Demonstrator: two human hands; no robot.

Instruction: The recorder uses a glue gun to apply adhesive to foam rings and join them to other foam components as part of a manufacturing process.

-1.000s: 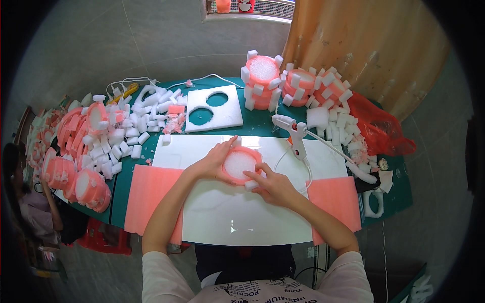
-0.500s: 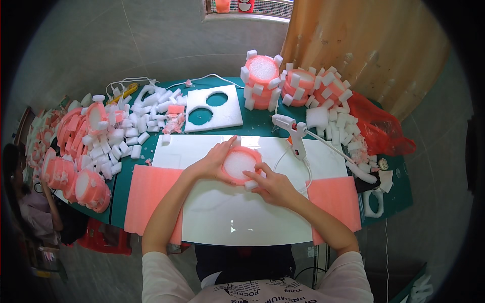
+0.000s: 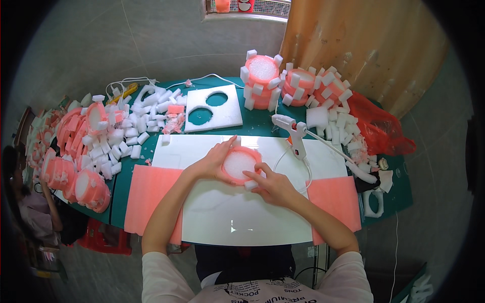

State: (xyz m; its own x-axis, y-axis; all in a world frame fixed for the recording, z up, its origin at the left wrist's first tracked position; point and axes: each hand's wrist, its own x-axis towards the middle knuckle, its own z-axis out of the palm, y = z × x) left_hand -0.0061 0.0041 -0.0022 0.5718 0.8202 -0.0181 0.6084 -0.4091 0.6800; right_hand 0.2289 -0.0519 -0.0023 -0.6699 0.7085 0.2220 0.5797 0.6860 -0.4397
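A round foam piece (image 3: 239,166) with a pink rim and a white centre lies on the white board (image 3: 242,217) in front of me. My left hand (image 3: 217,161) is curved around its left side, thumb at the lower edge and fingers reaching up to the top. A small white block at the top edge is partly hidden by those fingertips. At the lower right rim, my right hand (image 3: 275,186) pinches a small white foam block (image 3: 250,185) against the foam piece, forefinger lying on the rim. A glue gun (image 3: 293,132) stands beyond my right hand.
Loose white foam blocks (image 3: 121,144) and pink rings heap at the left. Finished-looking block-studded foam pieces (image 3: 262,70) stack at the back, beside a white foam sheet (image 3: 232,108) with two holes. Pink foam sheets (image 3: 333,204) flank the board. A red bag (image 3: 374,126) lies right.
Both hands and the round foam piece hold the same place. The white cord hanging below the table's right side has swung a little to the right.
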